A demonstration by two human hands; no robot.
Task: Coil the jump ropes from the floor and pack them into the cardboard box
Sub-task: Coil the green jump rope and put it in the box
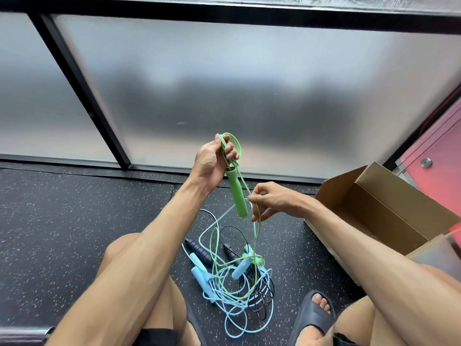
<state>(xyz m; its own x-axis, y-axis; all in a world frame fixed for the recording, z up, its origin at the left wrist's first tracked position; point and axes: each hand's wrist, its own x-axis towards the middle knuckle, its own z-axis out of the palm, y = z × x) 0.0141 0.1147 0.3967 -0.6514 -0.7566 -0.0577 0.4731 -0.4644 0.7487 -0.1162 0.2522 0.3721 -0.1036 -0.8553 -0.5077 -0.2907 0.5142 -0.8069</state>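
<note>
My left hand (212,163) is raised and grips the cord end of a green jump rope, whose green handle (238,193) hangs down from the fist with a loop of green cord above the fingers. My right hand (270,199) pinches the green cord just right of the handle. From there the cord drops to the floor pile (232,278), where light blue ropes, a black rope with dark handles and the second green handle (252,258) lie tangled. The open cardboard box (389,208) stands on the floor to the right and looks empty.
I am squatting, knees either side of the pile, a dark slipper (313,313) on my right foot near the ropes. A frosted glass wall with black frames (82,96) rises just beyond the speckled black floor (74,208). A pink panel (439,161) stands behind the box.
</note>
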